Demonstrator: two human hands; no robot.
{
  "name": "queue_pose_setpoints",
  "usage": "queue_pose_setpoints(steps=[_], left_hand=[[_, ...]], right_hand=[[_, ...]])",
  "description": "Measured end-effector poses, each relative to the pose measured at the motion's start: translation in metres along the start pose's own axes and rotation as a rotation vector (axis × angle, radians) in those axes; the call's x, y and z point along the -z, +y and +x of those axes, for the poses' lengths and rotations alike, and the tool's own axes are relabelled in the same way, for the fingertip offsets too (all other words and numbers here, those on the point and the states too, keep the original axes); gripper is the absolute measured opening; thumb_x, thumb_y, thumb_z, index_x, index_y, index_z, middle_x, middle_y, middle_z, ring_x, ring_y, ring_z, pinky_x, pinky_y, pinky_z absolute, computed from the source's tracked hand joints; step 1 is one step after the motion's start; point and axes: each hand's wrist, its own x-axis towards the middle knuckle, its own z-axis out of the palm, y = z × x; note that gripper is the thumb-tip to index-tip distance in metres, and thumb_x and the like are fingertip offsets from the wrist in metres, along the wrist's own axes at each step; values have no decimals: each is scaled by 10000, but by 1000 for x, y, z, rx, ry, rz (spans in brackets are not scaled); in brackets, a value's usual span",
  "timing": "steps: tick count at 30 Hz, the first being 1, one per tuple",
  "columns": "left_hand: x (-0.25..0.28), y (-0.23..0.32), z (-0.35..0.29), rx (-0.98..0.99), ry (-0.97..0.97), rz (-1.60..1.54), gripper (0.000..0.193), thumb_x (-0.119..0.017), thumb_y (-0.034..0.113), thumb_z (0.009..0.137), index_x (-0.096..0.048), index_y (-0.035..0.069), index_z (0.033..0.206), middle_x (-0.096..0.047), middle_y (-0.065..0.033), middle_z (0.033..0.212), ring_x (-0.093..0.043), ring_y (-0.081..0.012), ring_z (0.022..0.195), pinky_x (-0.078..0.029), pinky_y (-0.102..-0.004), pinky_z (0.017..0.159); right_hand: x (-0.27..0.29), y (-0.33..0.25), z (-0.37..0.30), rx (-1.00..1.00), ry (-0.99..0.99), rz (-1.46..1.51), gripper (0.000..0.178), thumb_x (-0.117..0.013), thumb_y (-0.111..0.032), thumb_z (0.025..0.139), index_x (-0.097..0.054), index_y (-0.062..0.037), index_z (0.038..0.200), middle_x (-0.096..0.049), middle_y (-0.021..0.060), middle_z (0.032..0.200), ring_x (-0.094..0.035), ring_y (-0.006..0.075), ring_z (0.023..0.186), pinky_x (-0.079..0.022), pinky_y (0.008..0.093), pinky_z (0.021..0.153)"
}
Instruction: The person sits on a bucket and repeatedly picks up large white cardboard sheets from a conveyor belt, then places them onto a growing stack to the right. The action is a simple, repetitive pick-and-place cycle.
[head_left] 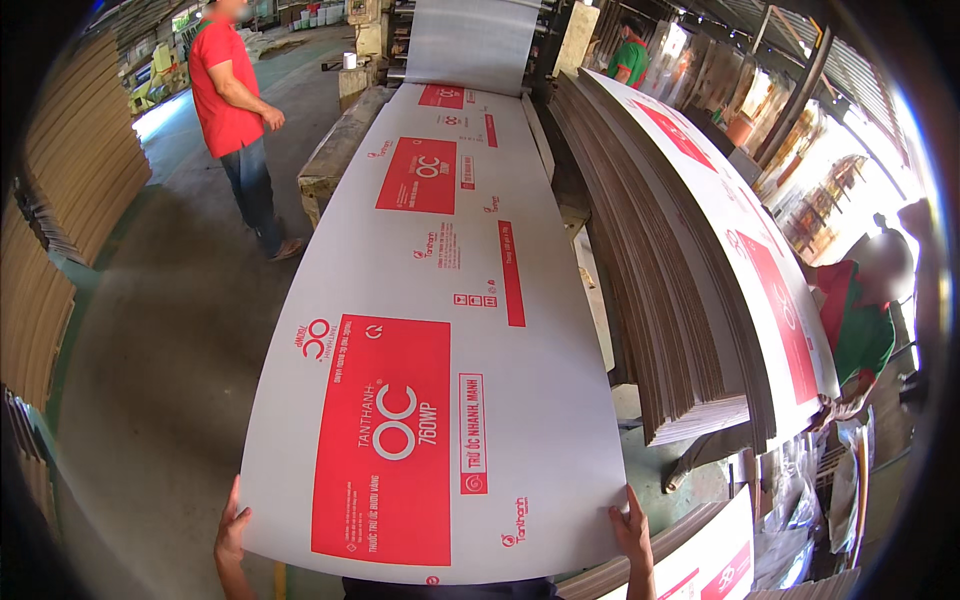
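A long white cardboard sheet (pixel 560 400) with red printed blocks stretches away from me. Its far end lies at the grey roller (pixel 470 45) of a machine. My left hand (pixel 232 530) grips the near left edge, fingers closed on it. On the opposite edge, near the right corner, my right hand (pixel 631 528) has the sheet between thumb and fingers. The parts of my fingers under the cardboard are hidden.
To the right stands a tall stack of cardboard sheets (pixel 660 300), with a co-worker in green and red (pixel 865 325) at its near end. A person in a red shirt (pixel 222 90) stands left of the machine. Brown cardboard stacks (pixel 75 150) line the left; another printed stack (pixel 700 555) lies lower right.
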Motion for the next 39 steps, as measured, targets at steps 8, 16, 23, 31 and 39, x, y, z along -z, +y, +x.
queue_pose_setpoints(steps=[8, 16, 23, 31, 39], left_hand=[[12, 12, -2, -72, -4, 112, 688, -536, 43, 851, -244, 3, 1473, -335, -134, 1490, -313, -210, 1363, -221, -313, 1108], [-2, 13, 117, -120, -50, 87, 599, -510, 62, 924, -262, 10, 1466, -339, -119, 1488, -318, -196, 1359, -237, -305, 1108], [-21, 35, 175, -64, -27, 57, 588, -510, 87, 941, -267, 56, 1476, -369, -95, 1471, -370, -187, 1326, -274, -306, 1093], [-7, 67, 180, -110, 6, 120, 568, -516, 88, 945, -296, 64, 1468, -390, -98, 1461, -393, -185, 1309, -310, -304, 1069], [61, 154, 222, -150, 47, 183, 538, -526, 109, 945, -345, 73, 1451, -420, -99, 1443, -419, -185, 1291, -319, -291, 1052]], right_hand=[[-13, -22, -14, -66, 64, -24, 583, -609, -102, 871, -383, 24, 1394, -505, 17, 596, -400, 64, 510, -358, 249, 470], [-25, -42, 82, 140, 138, -81, 496, -605, -162, 898, -456, 31, 1330, -509, 76, 586, -435, 88, 496, -395, 286, 480], [-28, -75, 162, 128, 127, -148, 435, -553, -248, 934, -505, -4, 1291, -665, 238, 899, -677, 317, 857, -503, 379, 735], [-22, -127, 162, 61, 119, -200, 431, -466, -269, 982, -501, 38, 1282, -604, 276, 1139, -590, 393, 1078, -467, 422, 905], [-68, -217, 180, 87, 156, -185, 437, -482, -303, 976, -520, 10, 1279, -593, 268, 1173, -582, 390, 1098, -468, 427, 912]])
